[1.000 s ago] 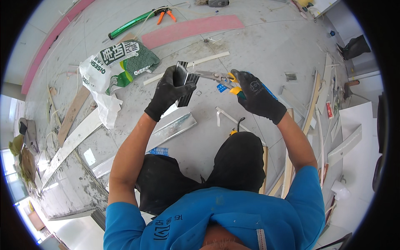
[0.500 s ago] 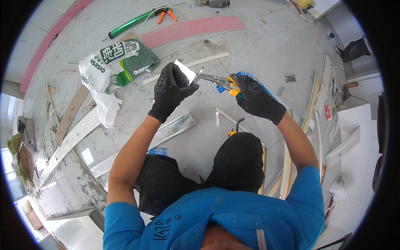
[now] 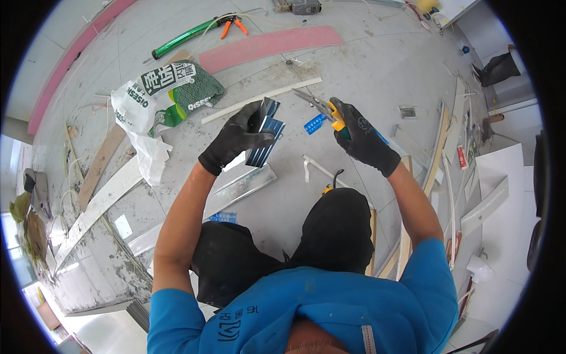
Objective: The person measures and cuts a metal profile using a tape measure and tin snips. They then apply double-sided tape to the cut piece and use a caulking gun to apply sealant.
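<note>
Two gloved hands at work above a dusty grey floor, seen from the head camera.

Left hand, black glove: fingers and thumb closed on a short piece of metal channel, shiny with blue-tinted faces, held off the floor and tilted, its lower end pointing down toward the person.

Right hand, black glove: fingers wrapped tight round the yellow-and-teal handles of metal snips. Blades point left toward the channel piece; a small gap shows between blade tips and metal. Whether the blades are parted cannot be told.

Floor items, near:
- long silver channel section, lying just below the left hand;
- thin white strip, running diagonally behind both hands;
- small blue label, on the floor between the hands.

Floor items, farther:
- green-and-white sack, upper left, lying on its side;
- pink board, above the sack;
- green tube with orange-handled pliers at its right end, top of view;
- pale planks along the left;
- narrow wooden and white strips stacked at right.

Person: blue shirt, dark trousers, crouched, knees beneath the forearms.
</note>
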`<action>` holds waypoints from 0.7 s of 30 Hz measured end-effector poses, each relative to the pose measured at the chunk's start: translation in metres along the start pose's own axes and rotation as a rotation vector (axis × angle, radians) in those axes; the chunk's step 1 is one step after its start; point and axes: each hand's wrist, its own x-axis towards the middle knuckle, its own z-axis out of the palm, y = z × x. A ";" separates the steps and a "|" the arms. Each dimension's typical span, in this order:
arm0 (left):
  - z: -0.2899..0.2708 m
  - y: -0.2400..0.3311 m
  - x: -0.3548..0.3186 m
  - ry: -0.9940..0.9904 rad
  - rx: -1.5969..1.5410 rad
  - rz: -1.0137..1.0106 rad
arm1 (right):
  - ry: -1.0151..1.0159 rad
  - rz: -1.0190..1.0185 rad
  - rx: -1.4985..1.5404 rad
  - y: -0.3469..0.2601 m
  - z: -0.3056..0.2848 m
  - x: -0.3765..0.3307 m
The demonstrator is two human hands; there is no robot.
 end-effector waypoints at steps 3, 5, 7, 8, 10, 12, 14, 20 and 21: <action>0.003 -0.001 -0.009 -0.233 -0.478 0.073 | 0.093 -0.230 -0.199 -0.009 -0.006 0.013; -0.010 -0.037 -0.004 -0.285 -0.533 0.116 | 0.039 -0.195 -0.203 -0.022 -0.012 0.021; -0.011 -0.045 -0.002 -0.300 -0.583 0.102 | -0.013 -0.167 -0.211 -0.027 -0.018 0.026; -0.003 -0.036 -0.003 -0.299 -0.645 0.088 | -0.042 -0.152 -0.224 -0.029 -0.022 0.025; -0.003 -0.039 -0.002 -0.339 -0.675 0.015 | -0.049 -0.183 -0.243 -0.026 -0.024 0.023; -0.001 -0.038 0.000 -0.377 -0.709 -0.012 | -0.007 -0.282 -0.259 -0.020 -0.025 0.020; 0.004 -0.031 -0.001 -0.354 -0.696 -0.043 | -0.019 -0.324 -0.248 -0.022 -0.026 0.018; 0.013 -0.026 0.000 -0.342 -0.690 -0.067 | -0.086 -0.302 -0.243 -0.016 -0.023 0.012; 0.014 -0.026 0.000 -0.345 -0.695 -0.069 | -0.111 -0.281 -0.244 -0.015 -0.023 0.011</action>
